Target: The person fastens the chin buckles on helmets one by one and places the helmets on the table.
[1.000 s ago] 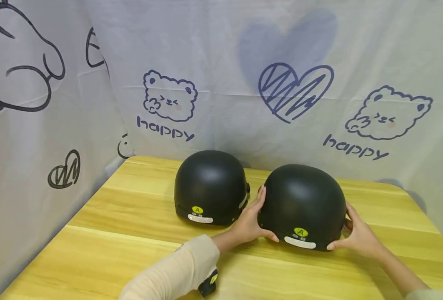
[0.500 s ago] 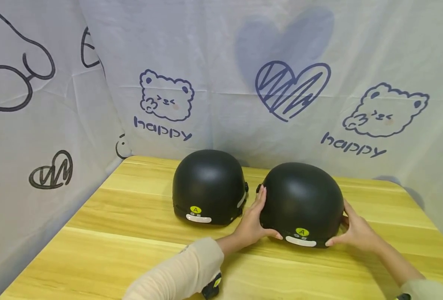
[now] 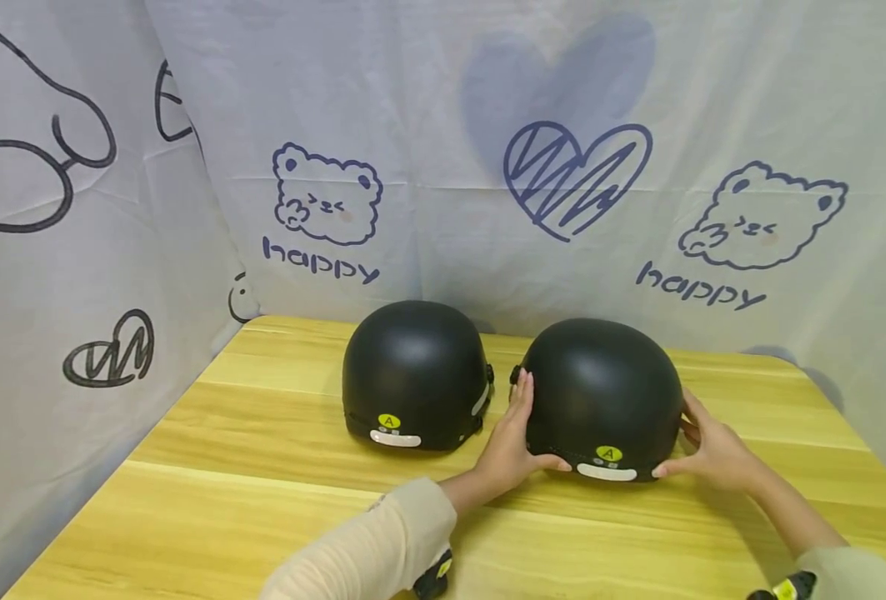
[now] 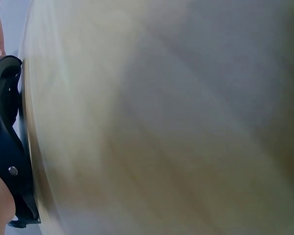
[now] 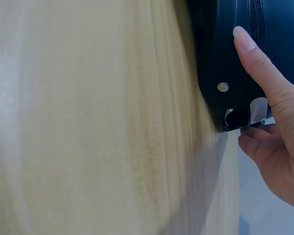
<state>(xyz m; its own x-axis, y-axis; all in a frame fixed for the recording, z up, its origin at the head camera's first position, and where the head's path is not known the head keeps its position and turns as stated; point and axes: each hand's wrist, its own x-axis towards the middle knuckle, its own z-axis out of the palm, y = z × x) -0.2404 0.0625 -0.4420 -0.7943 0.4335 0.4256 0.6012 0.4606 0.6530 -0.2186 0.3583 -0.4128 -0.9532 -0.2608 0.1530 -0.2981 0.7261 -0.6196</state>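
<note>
Two matte black helmets stand side by side on the wooden table. Both of my hands grip the right-hand helmet, one at each side. My left hand lies along its left side, thumb at the lower rim. On the other side my right hand holds the rim between thumb and fingers, and some of those fingers are hidden behind the shell. A yellow A sticker and a white strip face me. The other helmet stands untouched to the left. In the right wrist view, the thumb of my right hand presses the shell.
The light wooden table reaches back to a pale cloth backdrop with hearts and bear drawings. Another printed cloth hangs along the left. A narrow gap separates the two helmets.
The right-hand helmet has turned slightly in my hands, its sticker shifting right, and it has moved a little away from me. The left helmet stays put while the head view drifts slightly.
</note>
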